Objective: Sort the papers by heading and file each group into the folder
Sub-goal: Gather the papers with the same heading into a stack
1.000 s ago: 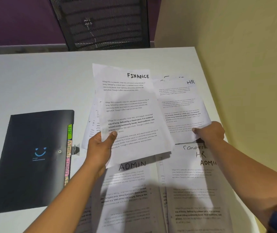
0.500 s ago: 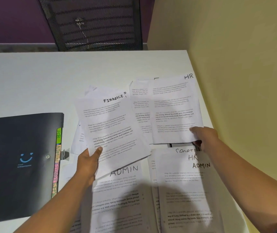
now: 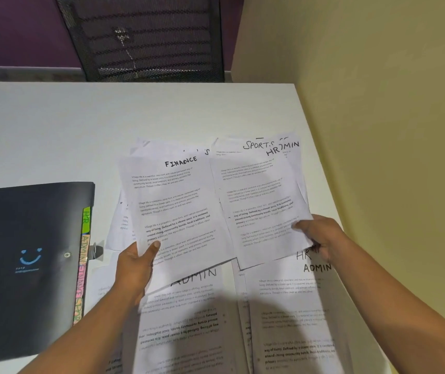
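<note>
My left hand pinches the lower left corner of a sheet headed FINANCE, with more sheets behind it. My right hand grips the lower right edge of a fanned bundle whose headings read SPORTS, HR and ADMIN. Both bundles are held side by side above the table. Below them lie two piles: one headed ADMIN on the left, one showing HR and ADMIN on the right. A black folder lies shut at the left, with coloured tabs marked HR and ADMIN along its right edge.
The white table stretches back to a black mesh chair. A yellow wall runs close along the table's right edge. A small metal clip lies between the folder and the papers.
The FINANCE sheet in my left hand has moved right, up against the right-hand bundle. The right-hand bundle has fanned, so SPORTS and ADMIN headings show beside HR.
</note>
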The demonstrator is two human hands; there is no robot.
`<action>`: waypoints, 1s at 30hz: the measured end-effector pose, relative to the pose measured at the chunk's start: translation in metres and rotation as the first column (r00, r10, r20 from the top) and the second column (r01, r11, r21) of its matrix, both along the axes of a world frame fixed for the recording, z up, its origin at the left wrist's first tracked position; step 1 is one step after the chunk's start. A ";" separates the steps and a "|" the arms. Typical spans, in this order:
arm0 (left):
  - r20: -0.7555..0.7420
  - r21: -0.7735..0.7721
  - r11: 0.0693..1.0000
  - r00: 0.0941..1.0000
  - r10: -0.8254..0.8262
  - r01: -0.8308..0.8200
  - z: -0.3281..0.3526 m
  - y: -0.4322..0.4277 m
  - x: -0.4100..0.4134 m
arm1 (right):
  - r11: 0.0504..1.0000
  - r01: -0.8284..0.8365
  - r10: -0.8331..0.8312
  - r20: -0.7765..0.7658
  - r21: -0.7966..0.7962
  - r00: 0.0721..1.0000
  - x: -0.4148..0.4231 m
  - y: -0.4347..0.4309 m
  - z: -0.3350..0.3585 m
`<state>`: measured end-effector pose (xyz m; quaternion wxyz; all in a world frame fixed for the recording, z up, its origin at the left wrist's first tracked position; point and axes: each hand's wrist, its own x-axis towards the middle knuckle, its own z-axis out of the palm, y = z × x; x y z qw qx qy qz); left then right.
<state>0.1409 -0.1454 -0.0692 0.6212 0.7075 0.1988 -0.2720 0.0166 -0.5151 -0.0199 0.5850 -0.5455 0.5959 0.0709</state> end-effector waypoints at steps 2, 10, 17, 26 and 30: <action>0.002 -0.013 1.000 1.000 -0.008 0.008 0.001 0.000 0.000 | 0.999 -0.014 0.013 -0.021 -0.037 1.000 0.003 -0.002 0.001; 0.012 -0.063 0.998 1.000 0.001 -0.001 0.002 -0.001 -0.001 | 0.981 -0.107 0.094 -0.087 -0.161 0.992 0.020 -0.015 0.008; 0.008 -0.043 0.999 1.000 -0.020 0.020 -0.005 0.003 0.002 | 0.964 -0.232 0.224 -0.073 -0.132 0.972 0.036 -0.023 0.012; 0.015 -0.054 0.998 1.000 -0.020 0.021 -0.003 0.003 -0.001 | 0.888 -0.332 0.302 -0.139 -0.318 0.943 0.046 -0.025 0.013; -0.002 -0.045 0.998 0.999 -0.040 0.040 0.006 0.001 -0.001 | 0.845 -0.285 0.284 -0.073 -0.453 0.956 0.045 -0.022 0.013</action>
